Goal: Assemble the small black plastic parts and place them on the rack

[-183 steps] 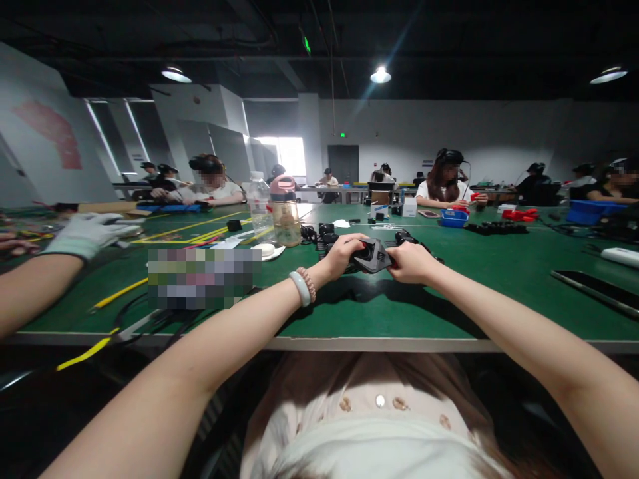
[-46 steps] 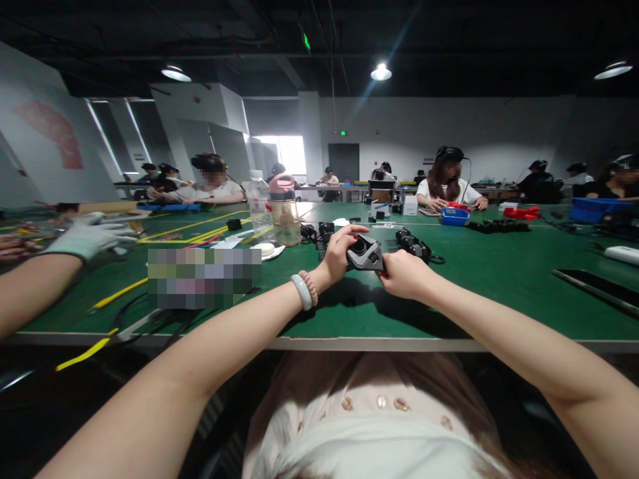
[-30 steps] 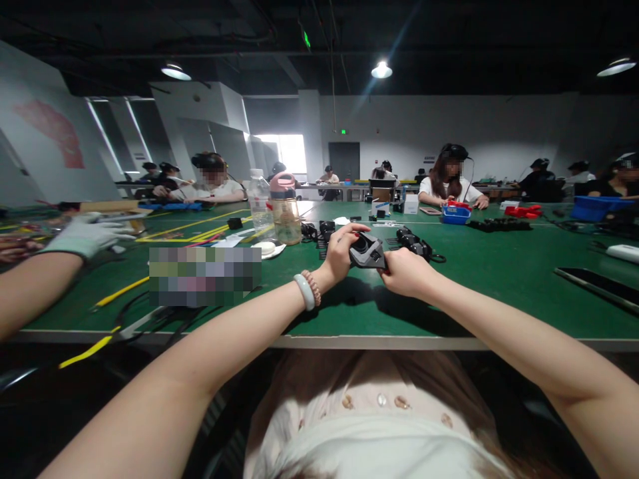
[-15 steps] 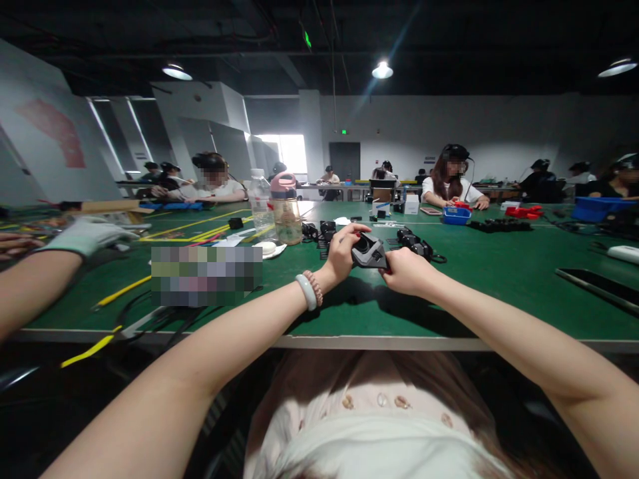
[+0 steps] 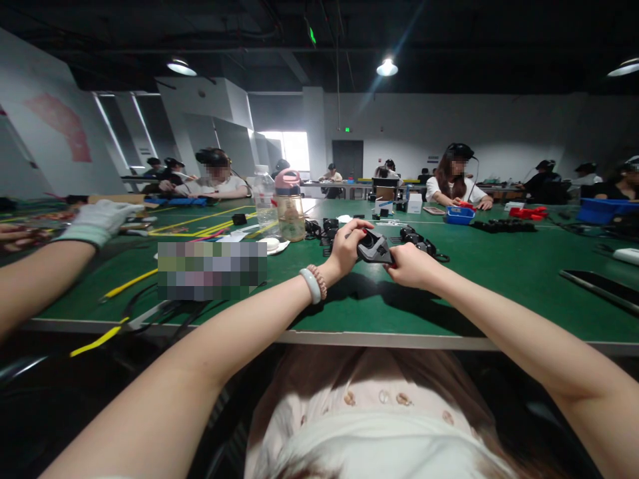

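Between my two hands, just above the green table (image 5: 499, 279), is a dark grey and black angular plastic part (image 5: 375, 251) with a rounded opening. My left hand (image 5: 345, 247) is closed round its left side, with fingers over the top. The fingers of my right hand (image 5: 412, 266) pinch its right corner; the fingertips are partly hidden. Behind the hands lie black parts (image 5: 329, 229) on the left and more black parts (image 5: 417, 241) with a cable loop on the right.
A pink-lidded bottle (image 5: 290, 216) and a clear bottle (image 5: 263, 199) stand left of centre. A co-worker's gloved hand (image 5: 92, 223) is at far left. A phone (image 5: 599, 287) lies right. Blue bin (image 5: 459, 215) and several seated people are farther back.
The whole view has shifted slightly right and up. My hands keep hold of the grey part, which looks a little more tilted. The co-worker's gloved hand has moved slightly.
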Action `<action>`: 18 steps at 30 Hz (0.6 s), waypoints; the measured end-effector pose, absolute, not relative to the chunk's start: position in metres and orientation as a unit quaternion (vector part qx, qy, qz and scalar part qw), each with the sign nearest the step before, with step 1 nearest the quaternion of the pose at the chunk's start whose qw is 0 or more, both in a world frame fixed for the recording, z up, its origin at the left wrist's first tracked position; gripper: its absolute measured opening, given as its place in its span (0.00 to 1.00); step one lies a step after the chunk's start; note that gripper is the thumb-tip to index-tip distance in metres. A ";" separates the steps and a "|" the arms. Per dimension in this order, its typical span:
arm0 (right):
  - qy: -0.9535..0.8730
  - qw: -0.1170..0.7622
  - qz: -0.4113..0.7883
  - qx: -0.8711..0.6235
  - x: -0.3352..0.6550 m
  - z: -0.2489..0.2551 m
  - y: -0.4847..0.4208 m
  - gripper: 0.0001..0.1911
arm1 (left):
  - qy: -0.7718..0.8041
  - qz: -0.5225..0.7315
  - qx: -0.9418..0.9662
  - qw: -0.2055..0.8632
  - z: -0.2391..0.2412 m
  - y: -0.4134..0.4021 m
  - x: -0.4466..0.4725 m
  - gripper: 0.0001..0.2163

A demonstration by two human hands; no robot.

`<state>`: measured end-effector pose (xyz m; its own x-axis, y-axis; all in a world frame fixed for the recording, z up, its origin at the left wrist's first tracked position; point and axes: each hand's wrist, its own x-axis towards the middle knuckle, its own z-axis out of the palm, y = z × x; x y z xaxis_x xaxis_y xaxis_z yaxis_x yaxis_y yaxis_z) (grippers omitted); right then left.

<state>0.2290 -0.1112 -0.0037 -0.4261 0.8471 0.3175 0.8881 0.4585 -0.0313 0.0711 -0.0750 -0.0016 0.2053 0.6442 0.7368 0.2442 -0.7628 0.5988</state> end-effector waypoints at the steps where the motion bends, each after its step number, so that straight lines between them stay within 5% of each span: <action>1: -0.839 0.144 -0.074 -0.520 0.230 -0.003 -0.111 0.12 | 0.295 0.561 0.752 0.181 -0.001 -0.075 0.071 0.14; 18: -0.814 0.147 -0.146 -0.543 0.243 0.011 -0.107 0.11 | 0.291 0.588 0.738 0.160 0.019 -0.081 0.063 0.11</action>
